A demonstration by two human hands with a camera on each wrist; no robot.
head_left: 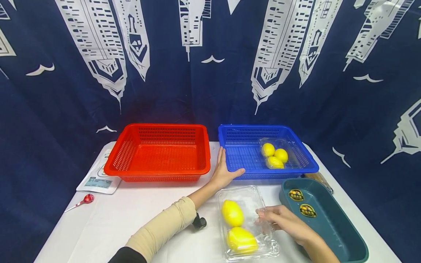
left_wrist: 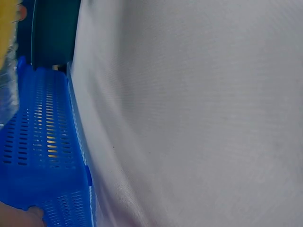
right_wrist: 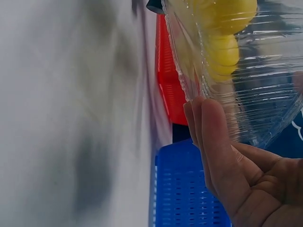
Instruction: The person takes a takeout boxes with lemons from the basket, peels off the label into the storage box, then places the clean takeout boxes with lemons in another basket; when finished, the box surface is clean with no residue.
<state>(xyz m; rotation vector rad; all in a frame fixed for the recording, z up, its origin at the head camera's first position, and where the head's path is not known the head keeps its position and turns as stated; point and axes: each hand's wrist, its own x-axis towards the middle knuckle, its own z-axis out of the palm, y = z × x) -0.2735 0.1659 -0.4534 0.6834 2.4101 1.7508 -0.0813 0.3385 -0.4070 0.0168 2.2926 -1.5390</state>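
Observation:
My right hand [head_left: 284, 221] grips the right side of a clear plastic clamshell box [head_left: 246, 195], tilted above the table. Inside it lie two yellow lemons, an upper lemon [head_left: 232, 213] and a lower lemon [head_left: 242, 240]. In the right wrist view, fingers [right_wrist: 215, 137] lie along the box's ribbed wall. My left hand [head_left: 225, 173] rests at the near left corner of the blue basket [head_left: 243, 171], fingers straight and thumb spread. Within that basket, toward its right, sits another clear box [head_left: 291, 160] with three lemons [head_left: 281, 155].
A red basket [head_left: 158, 171] stands left of the blue one. At right is a dark teal tray [head_left: 332, 219] with two round-logo stickers [head_left: 307, 210]. A white pouch [head_left: 102, 182] and a red lollipop [head_left: 88, 198] lie at left. A small black object [head_left: 199, 222] is beside my left forearm.

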